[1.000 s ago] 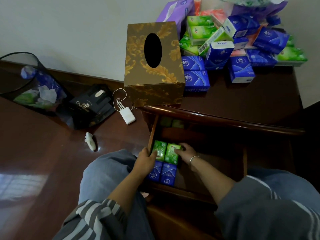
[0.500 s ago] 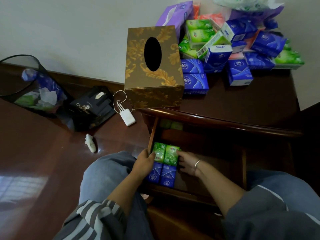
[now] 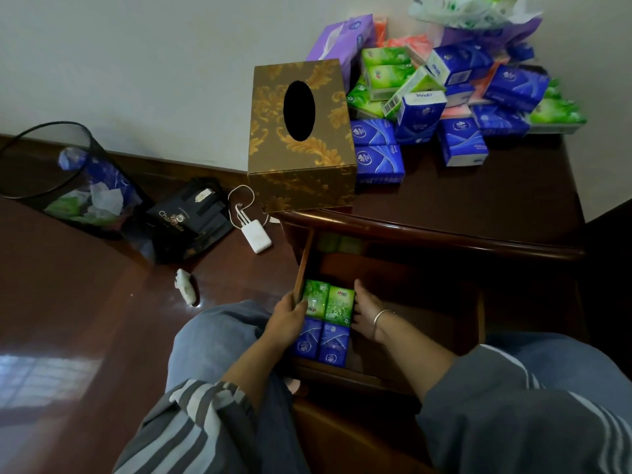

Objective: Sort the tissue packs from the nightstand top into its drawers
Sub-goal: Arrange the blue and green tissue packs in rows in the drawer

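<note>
The nightstand's upper drawer (image 3: 304, 265) is pulled out. At its front left, two green tissue packs (image 3: 338, 304) lie side by side behind two blue tissue packs (image 3: 333, 343). My left hand (image 3: 287, 319) straddles the drawer's left wall, thumb outside and fingers inside against the left green pack. My right hand (image 3: 367, 314), with a bracelet on the wrist, rests flat-fingered against the right edge of the right green pack. A heap of blue, green, orange and purple tissue packs (image 3: 458, 97) covers the back of the nightstand top (image 3: 478, 206).
A gold patterned tissue box (image 3: 301, 138) stands at the top's left front corner. On the floor to the left are a mesh waste bin (image 3: 68, 179), a black bag (image 3: 188, 220), a white charger (image 3: 256, 239) and a small white object (image 3: 184, 285). My knees flank the drawer.
My right hand slid off the top of the right green pack and now lies along its right side. My left hand stayed at the drawer's left wall.
</note>
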